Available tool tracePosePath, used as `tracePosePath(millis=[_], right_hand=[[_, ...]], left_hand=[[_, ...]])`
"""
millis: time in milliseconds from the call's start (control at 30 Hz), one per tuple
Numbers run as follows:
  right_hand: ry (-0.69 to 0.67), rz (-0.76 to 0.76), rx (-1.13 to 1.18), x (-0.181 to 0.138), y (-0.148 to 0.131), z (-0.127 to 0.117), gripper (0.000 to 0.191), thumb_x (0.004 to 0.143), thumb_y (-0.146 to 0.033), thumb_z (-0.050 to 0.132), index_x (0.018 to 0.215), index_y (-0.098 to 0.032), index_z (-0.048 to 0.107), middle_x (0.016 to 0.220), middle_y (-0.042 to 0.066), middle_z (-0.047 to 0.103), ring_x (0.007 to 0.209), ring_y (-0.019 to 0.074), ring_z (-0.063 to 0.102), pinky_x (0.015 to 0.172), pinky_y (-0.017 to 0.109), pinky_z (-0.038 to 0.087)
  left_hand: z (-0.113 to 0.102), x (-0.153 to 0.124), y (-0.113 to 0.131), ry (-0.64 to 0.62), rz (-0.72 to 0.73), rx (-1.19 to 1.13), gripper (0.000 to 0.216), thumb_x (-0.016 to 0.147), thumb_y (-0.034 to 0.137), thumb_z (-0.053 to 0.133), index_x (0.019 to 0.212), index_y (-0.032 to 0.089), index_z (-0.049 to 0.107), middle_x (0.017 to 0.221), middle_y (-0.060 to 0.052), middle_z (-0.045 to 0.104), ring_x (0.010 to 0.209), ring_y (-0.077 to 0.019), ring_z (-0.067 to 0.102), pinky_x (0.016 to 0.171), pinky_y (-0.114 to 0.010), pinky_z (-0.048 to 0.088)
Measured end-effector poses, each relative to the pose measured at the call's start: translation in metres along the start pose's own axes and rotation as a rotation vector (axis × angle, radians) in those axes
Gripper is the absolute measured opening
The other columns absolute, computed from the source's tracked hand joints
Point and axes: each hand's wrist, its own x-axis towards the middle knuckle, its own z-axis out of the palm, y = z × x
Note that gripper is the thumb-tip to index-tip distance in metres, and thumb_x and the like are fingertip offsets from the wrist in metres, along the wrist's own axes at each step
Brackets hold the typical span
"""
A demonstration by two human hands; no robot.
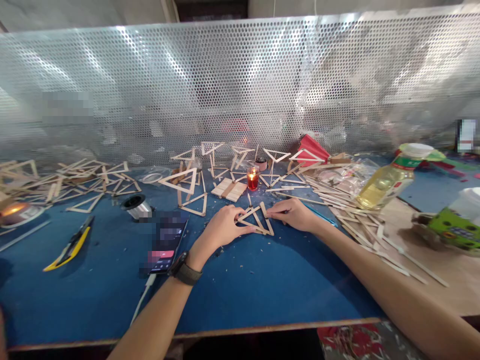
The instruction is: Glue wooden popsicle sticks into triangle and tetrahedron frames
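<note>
A small triangle of wooden sticks [258, 220] lies flat on the blue table [240, 285], just in front of a lit red candle [252, 178]. My left hand [221, 227] presses its fingertips on the triangle's left side. My right hand [294, 214] pinches a stick at the triangle's right side. A watch sits on my left wrist [184, 270].
Finished stick triangles [187, 186] stand behind, with more at the far left [86, 175]. Loose sticks [348, 210] pile on the right by an oil bottle [390, 181] and a green box [455, 227]. A phone [167, 242], wire spool [135, 206] and yellow cutter [71, 245] lie left. A perforated metal screen [240, 85] closes the back.
</note>
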Motion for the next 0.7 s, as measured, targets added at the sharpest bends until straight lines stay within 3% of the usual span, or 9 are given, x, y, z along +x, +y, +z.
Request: tracePosePath(millis=[700], right_hand=[[0.01,-0.001,0.008,0.0002,-0.0009,0.0002,0.03,0.096,-0.046,0.064,0.097,-0.023,0.084,0.087,0.005,0.079,0.051,0.0104,0.06,0.05,0.024,0.048]], left_hand=[[0.0013,0.0005,-0.0011,0.015,0.002,0.002,0.052,0.084,0.068,0.066,0.105,0.021,0.072,0.092,-0.008,0.067,0.083,-0.0236,0.059,0.065,-0.03,0.04]])
